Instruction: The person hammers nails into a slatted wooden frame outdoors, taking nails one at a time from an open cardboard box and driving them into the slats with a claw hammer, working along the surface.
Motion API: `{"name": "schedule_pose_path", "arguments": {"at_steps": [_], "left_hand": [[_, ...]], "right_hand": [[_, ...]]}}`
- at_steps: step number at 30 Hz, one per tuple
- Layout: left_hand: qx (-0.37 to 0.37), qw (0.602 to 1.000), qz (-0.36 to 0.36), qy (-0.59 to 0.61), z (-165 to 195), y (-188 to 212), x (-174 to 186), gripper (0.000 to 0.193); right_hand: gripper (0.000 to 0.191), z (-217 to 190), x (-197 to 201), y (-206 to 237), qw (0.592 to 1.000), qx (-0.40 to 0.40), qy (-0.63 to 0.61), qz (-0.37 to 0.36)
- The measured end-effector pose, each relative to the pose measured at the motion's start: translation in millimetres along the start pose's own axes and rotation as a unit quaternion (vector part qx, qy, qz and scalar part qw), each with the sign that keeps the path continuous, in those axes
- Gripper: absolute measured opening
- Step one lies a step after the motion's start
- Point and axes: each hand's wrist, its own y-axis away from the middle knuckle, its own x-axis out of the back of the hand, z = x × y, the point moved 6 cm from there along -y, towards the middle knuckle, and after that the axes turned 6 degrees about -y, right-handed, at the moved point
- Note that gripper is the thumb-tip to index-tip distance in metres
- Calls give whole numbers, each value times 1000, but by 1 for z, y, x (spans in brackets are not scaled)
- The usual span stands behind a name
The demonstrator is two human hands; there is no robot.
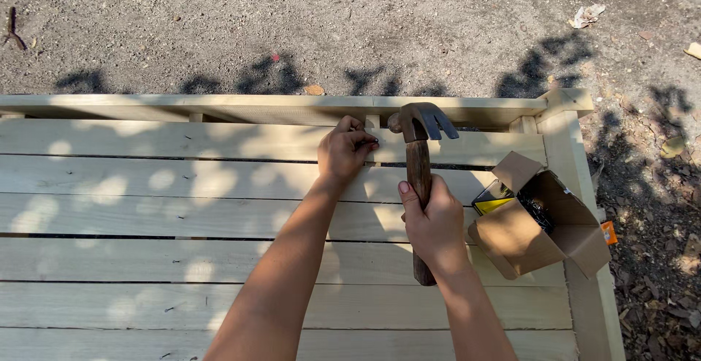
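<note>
My right hand [432, 222] grips the dark wooden handle of a claw hammer [419, 142], whose metal head is raised near the far plank. Just left of the hammer head, my left hand [345, 148] pinches a small nail against the far plank of a pale wooden slatted frame [182, 186]. The nail itself is barely visible between the fingertips. Both forearms reach up from the bottom of the view.
An open cardboard box [537, 219] with dark nails and a yellow packet inside sits on the planks at the right. The frame's raised rail [277, 105] runs along the far edge. Beyond it lies gravel ground with leaf shadows; mulch lies at the right.
</note>
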Motion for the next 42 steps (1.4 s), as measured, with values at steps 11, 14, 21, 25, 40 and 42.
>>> {"name": "schedule_pose_path", "arguments": {"at_steps": [11,14,21,25,40,42], "left_hand": [[15,999,-25,28,1,0,-2,13],[4,999,-21,25,2,-1,-1,11],[50,997,-46,36,-4,-1,-5,10],[51,991,-71,97,-14,-4,-2,23],[156,970,103,-154,13,82,73,43],[166,951,182,-188,22,105,99,47]], "right_hand": [[31,-2,-23,-7,998,45,40,-3],[34,2,-28,-8,997,34,68,-24],[34,2,-32,-3,997,62,32,15],[37,17,-34,-3,997,-37,65,-7],[53,43,-35,-11,950,46,306,43],[60,12,-44,-19,948,138,280,62]]}}
